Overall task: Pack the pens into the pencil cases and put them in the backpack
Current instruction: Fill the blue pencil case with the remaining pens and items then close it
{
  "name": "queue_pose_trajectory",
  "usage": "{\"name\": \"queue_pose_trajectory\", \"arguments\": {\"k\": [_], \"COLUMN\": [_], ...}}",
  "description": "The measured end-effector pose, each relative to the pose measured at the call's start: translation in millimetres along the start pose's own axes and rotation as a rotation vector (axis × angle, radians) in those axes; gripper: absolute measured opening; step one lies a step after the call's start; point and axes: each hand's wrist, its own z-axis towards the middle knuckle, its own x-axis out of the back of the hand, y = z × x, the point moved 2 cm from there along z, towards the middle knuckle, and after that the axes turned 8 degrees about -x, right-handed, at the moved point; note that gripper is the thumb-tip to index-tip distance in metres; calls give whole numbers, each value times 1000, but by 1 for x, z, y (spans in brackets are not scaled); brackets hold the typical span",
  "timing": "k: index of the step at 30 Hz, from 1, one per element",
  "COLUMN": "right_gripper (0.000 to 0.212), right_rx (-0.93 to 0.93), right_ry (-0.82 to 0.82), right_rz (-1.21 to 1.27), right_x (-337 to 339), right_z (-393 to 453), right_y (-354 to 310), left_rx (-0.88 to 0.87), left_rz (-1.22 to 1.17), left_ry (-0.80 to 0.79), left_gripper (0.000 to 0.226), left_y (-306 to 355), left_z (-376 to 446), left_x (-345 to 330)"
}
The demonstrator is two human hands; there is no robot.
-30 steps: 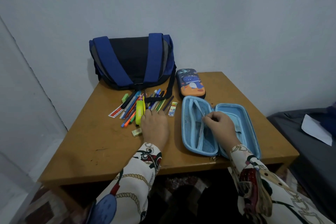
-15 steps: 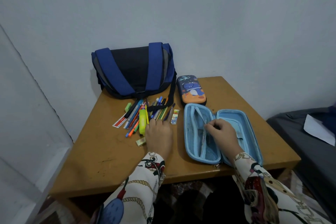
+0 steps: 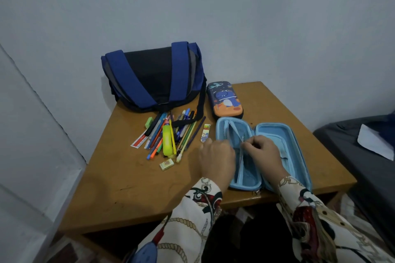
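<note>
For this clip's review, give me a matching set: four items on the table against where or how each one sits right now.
Things:
1. backpack
2. dinosaur pencil case
3. light blue pencil case
4. yellow highlighter

States:
A. lies open flat at the table's near edge, the right hand pinching its inner divider
B. lies in the heap of pens
C. stands against the wall at the table's far side
D. closed, lying just beyond the open case

Pairs: 1-C, 2-D, 3-A, 4-B
</note>
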Motion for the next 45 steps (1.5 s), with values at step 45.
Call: {"name": "queue_pose_trajectory", "arguments": {"k": [45], "right_gripper": [26], "right_rx": [-6], "right_ry": [-2], "right_rz": [22], "right_x": [-2], "right_z": [5], "right_y": [8], "left_rx": [200], "left_rz": [108], "left_ry": [-75], "left_gripper": [21], "left_y": [-71], "left_z": [36], "left_x": [8]}}
